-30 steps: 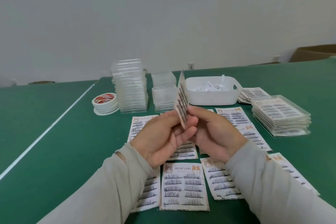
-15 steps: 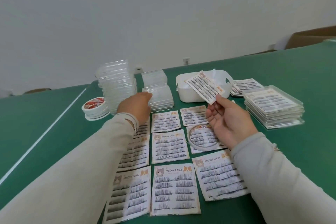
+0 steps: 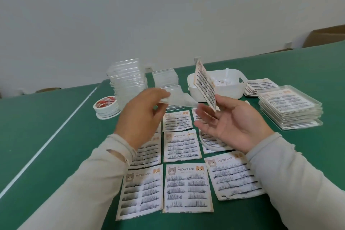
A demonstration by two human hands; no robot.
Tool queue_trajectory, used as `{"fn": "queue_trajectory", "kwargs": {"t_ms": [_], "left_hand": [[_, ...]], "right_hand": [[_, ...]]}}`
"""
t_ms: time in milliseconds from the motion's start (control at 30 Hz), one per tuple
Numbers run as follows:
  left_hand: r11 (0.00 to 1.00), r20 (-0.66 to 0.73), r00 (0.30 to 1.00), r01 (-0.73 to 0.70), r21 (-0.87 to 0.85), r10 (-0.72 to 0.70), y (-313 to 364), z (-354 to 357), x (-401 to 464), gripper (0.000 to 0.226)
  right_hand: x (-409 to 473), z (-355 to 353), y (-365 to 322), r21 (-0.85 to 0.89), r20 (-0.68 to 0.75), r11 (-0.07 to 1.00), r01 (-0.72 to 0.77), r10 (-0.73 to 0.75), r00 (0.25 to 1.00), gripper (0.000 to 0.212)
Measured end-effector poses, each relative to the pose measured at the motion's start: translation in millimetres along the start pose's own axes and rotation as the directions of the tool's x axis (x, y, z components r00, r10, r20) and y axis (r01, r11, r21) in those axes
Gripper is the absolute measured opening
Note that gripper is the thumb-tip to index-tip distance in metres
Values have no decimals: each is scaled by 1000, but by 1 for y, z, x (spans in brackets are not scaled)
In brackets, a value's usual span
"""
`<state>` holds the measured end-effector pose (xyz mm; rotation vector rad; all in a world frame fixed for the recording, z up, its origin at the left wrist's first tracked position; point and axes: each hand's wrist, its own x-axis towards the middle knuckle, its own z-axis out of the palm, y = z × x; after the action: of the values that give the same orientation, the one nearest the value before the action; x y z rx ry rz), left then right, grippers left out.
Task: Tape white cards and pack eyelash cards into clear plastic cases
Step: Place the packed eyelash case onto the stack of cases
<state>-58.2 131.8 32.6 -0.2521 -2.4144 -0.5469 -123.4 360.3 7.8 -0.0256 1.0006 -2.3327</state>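
While my left hand (image 3: pixel 143 115) pinches a clear plastic case (image 3: pixel 179 99), motion-blurred and glossy, lifted above the green felt-like table (image 3: pixel 56 136), my right hand (image 3: pixel 235 123) holds an eyelash card (image 3: pixel 205 86) tilted on edge between thumb and fingers, palm up. Flat rectangular lash cards (image 3: pixel 186 186) lie in rows below both hands, matte paper with black strips. Behind: stacked empty cases (image 3: pixel 128 78), white tape rolls (image 3: pixel 106 106), a white rounded bin (image 3: pixel 222 89), packed cases (image 3: pixel 289 112) at right. My forearms cover some cards.
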Motion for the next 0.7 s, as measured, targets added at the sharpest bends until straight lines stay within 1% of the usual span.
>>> {"fn": "queue_trajectory", "kwargs": {"t_ms": [67,100,133,167,200,233,267,300,333,367,400,433,467,500,533,567,633,667,700], "left_hand": [[996,89,994,-65,-53,70,8,1,-21,34],[992,126,988,-77,-100,89,10,2,-30,35],[983,133,986,-74,-166,97,10,3,-36,36],[966,98,993,-41,-254,68,10,5,-42,38],[929,31,999,33,-369,-23,12,6,-46,40],[857,-39,983,136,-497,-179,13,7,-48,38],[737,-61,929,249,-628,-365,16,8,-46,33],[570,28,859,364,-737,-511,19,10,-43,27],[377,215,808,469,-798,-549,22,13,-36,31],[202,408,779,549,-811,-477,25,18,-31,47],[61,527,768,584,-809,-364,27,23,-28,65],[-59,577,772,584,-809,-268,30,28,-26,75],[-171,585,784,560,-811,-208,32,31,-25,80],[-264,576,795,523,-810,-190,31,33,-23,82],[-325,558,806,483,-813,-197,28,36,-22,84],[-364,528,821,434,-824,-219,23,39,-22,86],[-439,458,837,305,-845,-301,15,43,-24,83],[-474,439,821,242,-846,-364,11,45,-25,76],[-490,432,793,198,-849,-429,8,46,-26,69]], "right_hand": [[-2,5,7,-65,59,996,-61,65,996,37],[-3,7,10,-83,70,993,-81,87,994,42],[-4,8,12,-91,80,992,-91,99,992,45],[-4,9,14,-96,93,991,-94,103,990,45],[-5,9,15,-97,110,991,-92,102,989,43],[-6,9,15,-93,128,992,-90,102,987,38],[-7,10,15,-88,146,992,-87,99,984,34],[-8,11,15,-84,163,993,-86,99,982,32],[-9,13,16,-87,184,992,-86,101,978,32],[-11,16,19,-98,211,991,-91,110,971,33],[-13,18,21,-114,246,989,-95,121,962,34],[-15,21,24,-119,282,988,-103,133,950,35],[-16,22,27,-108,306,987,-115,143,941,36],[-17,24,30,-101,311,987,-123,149,939,36],[-16,25,32,-111,296,987,-119,147,944,37],[-15,26,33,-136,256,986,-98,131,958,36],[-12,27,35,-189,90,982,-24,42,995,28],[-10,27,35,-188,-8,982,7,-9,1000,23],[-8,27,36,-164,-89,986,25,-40,995,20]]}}
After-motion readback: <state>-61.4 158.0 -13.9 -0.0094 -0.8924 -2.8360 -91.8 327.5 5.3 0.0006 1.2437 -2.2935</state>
